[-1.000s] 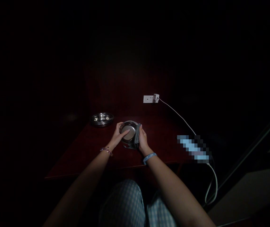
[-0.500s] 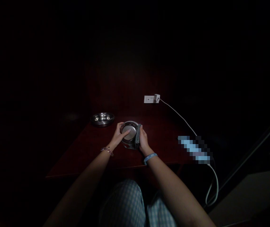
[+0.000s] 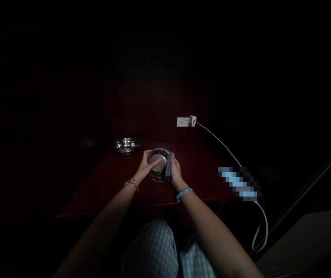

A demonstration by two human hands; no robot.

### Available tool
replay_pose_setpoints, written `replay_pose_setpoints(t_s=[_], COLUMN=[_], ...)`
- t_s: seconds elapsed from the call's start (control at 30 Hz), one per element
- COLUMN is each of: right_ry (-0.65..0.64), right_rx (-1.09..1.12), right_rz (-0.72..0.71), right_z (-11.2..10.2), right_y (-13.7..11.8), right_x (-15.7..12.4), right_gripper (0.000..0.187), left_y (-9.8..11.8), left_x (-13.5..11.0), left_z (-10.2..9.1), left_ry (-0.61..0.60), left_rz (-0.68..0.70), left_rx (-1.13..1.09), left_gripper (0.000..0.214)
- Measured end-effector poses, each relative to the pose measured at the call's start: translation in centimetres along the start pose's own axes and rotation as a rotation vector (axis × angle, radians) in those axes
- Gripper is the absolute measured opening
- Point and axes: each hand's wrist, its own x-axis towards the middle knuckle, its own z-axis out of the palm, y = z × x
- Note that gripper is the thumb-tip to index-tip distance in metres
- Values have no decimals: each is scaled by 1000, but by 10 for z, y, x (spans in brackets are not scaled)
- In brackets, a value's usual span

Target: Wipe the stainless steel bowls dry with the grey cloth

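At the table (image 3: 95,189), nothing's really changed: left hand (image 3: 144,169) gripping bowl (image 3: 162,168), right hand (image 3: 176,170) clutching cloth (image 3: 168,165) against it, so bowl's steady.

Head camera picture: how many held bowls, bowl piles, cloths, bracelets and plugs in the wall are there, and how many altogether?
Held bowl: 1
Bowl pile: 1 (I can't tell how many bowls are in it)
Cloth: 1
Bracelets: 2, beaded one and blue one
Plug: 1
Total: 6
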Motion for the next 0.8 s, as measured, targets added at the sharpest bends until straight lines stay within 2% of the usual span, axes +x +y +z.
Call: replay_pose_setpoints(t_s=[0.23,0.47,0.8], right_ry=[25,25,67], right_rx=[43,53,31], right_rz=[49,80,107], right_z=[-1,-6,-9], right_y=[2,6,7], right_x=[1,8,11], right_gripper=[45,46,33], left_y=[2,17,26], left_x=[0,-3,-5], left_z=[-2,-5,1], left_ry=[-15,-34,84], left_rz=[-23,-46,-47], left_rx=[-11,-35,-54], left_gripper=[59,44,37])
